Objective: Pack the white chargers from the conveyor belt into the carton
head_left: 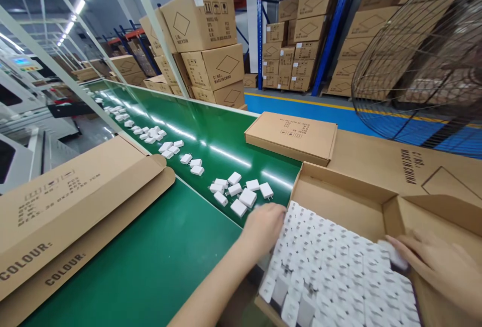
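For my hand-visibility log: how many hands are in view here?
2. The left hand is at the left edge of the open carton; the right hand touches a blurred white charger beside the packed rows.

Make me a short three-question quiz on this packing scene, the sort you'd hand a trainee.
1. Which hand holds a white plug adapter beside the packed adapters in the open carton?
2. True or false: the loose adapters lie scattered on the green conveyor belt.
3. Which word is printed on the cardboard at lower left? A) FRAGILE B) COLOUR C) SIZE

Key: 1. The right hand. 2. True. 3. B.
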Motion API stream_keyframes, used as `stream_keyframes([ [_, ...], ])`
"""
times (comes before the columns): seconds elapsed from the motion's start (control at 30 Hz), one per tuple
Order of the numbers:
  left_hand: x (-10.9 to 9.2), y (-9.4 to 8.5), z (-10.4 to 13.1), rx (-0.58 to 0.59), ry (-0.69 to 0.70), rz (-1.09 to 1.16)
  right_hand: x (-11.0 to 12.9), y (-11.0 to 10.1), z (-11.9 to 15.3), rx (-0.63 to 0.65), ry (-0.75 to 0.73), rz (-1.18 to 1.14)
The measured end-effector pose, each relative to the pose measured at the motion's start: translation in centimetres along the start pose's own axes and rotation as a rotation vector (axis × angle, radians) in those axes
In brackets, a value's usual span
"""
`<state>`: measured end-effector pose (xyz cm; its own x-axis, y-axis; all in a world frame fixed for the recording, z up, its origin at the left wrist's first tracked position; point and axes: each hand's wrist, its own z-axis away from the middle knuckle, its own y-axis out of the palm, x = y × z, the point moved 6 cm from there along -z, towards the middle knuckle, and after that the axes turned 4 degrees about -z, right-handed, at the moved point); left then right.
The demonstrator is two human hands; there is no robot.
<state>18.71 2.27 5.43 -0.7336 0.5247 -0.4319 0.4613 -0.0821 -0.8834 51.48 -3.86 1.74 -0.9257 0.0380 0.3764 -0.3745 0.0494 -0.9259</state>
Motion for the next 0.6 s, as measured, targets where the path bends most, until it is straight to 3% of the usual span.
stream_keyframes([
  [0.07, -2.8, 1.6, -1.4, -0.019, 0.177, -0.101, 1.0, 0.6, 0.3, 0.029, -0.105, 0.145],
  [0.13, -4.3, 3.4, -3.0, -0.055, 0.26, -0.208, 2.4, 0.6, 0.1, 0.027, -0.139, 0.26],
  [0.27, -4.0, 6.0, -5.3, -0.057, 0.242, -0.334, 6.6, 0.7, -1.6, -0.045, -0.127, 0.106],
  [0.43, -3.4, 5.8, -5.8, -0.05, 0.218, -0.356, 12.5, 4.2, -4.3, 0.196, -0.101, -0.197],
  [0.6, -3.7, 4.7, -5.9, -0.003, 0.332, -0.428, 13.7, 6.0, -5.3, 0.276, -0.058, -0.302],
])
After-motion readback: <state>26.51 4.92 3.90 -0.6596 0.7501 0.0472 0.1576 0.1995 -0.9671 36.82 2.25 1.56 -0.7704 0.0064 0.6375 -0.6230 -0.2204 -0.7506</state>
